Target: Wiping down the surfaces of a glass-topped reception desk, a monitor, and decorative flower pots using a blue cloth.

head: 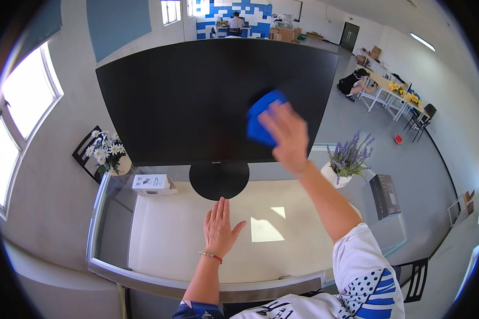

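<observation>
A large black monitor [183, 107] stands upright in front of me on its round black base [218, 181]. Against the right part of its screen, my right hand [288, 133] presses a blue cloth [259, 121]; both are blurred. My left hand [220, 225] lies flat and palm down on the glass-topped counter [175, 239], fingers pointing at the base. Its fingertips are at the base's front edge; whether they touch it I cannot tell. Nothing is held in that hand.
On the counter's left are a white box [151, 184] and a pot of white daisies [105, 153]. Potted lavender [347, 159] and a dark box [385, 196] are on the right. A black chair [415, 279] stands at the right. Two people are farther off in the room.
</observation>
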The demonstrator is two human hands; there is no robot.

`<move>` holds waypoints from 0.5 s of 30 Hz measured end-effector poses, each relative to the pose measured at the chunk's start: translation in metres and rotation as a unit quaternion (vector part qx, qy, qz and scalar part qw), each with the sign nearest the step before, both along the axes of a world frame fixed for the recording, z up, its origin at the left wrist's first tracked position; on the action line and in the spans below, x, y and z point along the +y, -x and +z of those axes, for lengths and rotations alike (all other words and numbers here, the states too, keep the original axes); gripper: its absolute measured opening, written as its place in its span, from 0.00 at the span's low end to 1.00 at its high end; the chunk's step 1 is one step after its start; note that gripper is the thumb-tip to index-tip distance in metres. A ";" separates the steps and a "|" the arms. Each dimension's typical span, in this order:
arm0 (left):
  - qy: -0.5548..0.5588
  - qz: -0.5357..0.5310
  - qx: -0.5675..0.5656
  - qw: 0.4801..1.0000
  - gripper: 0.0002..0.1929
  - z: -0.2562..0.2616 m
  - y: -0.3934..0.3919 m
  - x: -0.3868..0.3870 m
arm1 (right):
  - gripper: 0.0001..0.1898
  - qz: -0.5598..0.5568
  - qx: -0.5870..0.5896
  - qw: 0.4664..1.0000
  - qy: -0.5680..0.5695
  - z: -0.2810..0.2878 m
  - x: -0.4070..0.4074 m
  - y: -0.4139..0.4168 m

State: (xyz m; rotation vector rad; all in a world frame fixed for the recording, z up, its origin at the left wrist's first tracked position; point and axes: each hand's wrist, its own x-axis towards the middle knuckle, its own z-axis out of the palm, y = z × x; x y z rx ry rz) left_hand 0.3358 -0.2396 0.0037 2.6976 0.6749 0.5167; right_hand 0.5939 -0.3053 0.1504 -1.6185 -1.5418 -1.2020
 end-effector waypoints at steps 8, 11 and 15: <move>0.020 0.024 -0.022 0.999 0.43 -0.005 0.009 0.008 | 0.25 0.120 -0.132 0.968 0.176 0.007 0.019 0.025; 0.010 0.033 -0.022 0.999 0.44 -0.011 -0.001 0.008 | 0.35 0.016 -0.045 0.998 -0.047 0.119 0.006 0.004; 0.002 0.027 0.005 1.000 0.45 -0.005 -0.004 0.006 | 0.36 -0.050 -0.035 0.989 -0.134 0.151 0.009 -0.026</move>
